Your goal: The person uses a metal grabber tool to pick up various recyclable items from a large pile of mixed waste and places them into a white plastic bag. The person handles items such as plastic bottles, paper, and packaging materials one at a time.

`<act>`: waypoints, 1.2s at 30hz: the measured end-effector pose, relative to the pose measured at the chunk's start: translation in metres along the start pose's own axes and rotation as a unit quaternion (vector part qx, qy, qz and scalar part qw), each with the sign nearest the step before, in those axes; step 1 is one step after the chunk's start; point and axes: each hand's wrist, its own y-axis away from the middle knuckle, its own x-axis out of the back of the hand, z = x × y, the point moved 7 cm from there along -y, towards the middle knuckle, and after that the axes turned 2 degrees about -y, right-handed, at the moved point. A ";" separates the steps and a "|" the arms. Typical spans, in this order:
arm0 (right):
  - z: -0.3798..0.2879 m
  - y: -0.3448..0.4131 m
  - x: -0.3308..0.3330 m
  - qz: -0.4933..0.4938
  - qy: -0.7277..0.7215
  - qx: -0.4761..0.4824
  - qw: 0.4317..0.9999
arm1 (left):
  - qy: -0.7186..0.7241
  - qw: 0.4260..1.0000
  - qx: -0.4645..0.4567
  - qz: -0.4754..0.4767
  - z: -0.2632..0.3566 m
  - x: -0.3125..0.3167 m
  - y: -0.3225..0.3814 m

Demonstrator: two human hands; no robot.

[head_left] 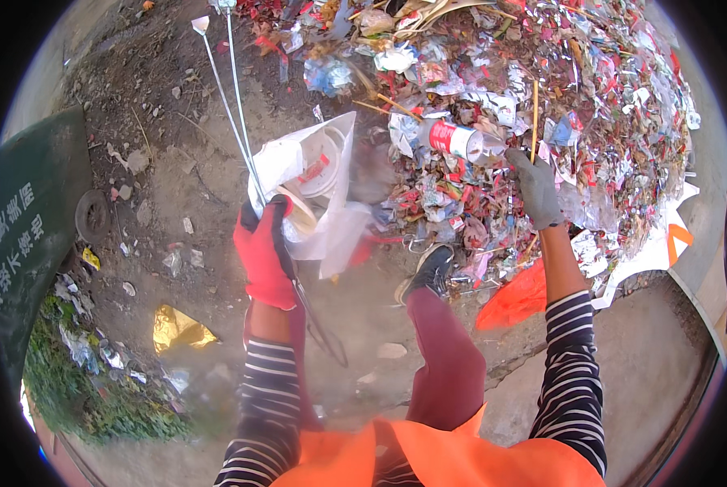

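My left hand (265, 252), in a red and black glove, grips a pair of long metal litter tongs (232, 103) and a white plastic bag (342, 234). The tongs point away from me, with their flat tips up at the top left. Inside the bag's open mouth are pale round containers (324, 164). My right hand (535, 189), in a grey glove, pinches the neck end of a clear plastic bottle (452, 139) with a red and white label. The bottle lies sideways over the refuse heap. A thin wooden stick (534, 115) rises beside my right fingers; whether they touch it, I cannot tell.
A large heap of mixed refuse (461, 213) fills the front and right. A red plastic bag (515, 298) lies at its near edge. On the left stand a dark green bin (41, 176) with writing and a wheel (91, 216). Gold foil (180, 329) lies near green plants (114, 402).
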 end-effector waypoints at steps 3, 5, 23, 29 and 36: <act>-0.011 0.022 -0.031 -0.039 -0.076 -0.097 0.992 | 0.031 0.999 -0.004 0.021 -0.006 0.010 0.003; -0.037 0.027 -0.055 -0.059 -0.003 -0.004 0.998 | 0.018 1.000 -0.011 0.019 -0.007 0.010 0.002; -0.121 0.054 -0.170 -0.036 -0.017 0.232 0.972 | 0.024 0.998 0.049 -0.044 -0.031 -0.021 0.015; -0.159 0.107 -0.214 -0.314 -0.221 0.134 0.914 | 0.032 0.993 0.080 -0.080 -0.032 -0.034 0.018; -0.163 0.096 -0.228 -0.272 -0.265 0.211 0.901 | 0.053 0.989 0.071 -0.117 -0.029 -0.041 0.022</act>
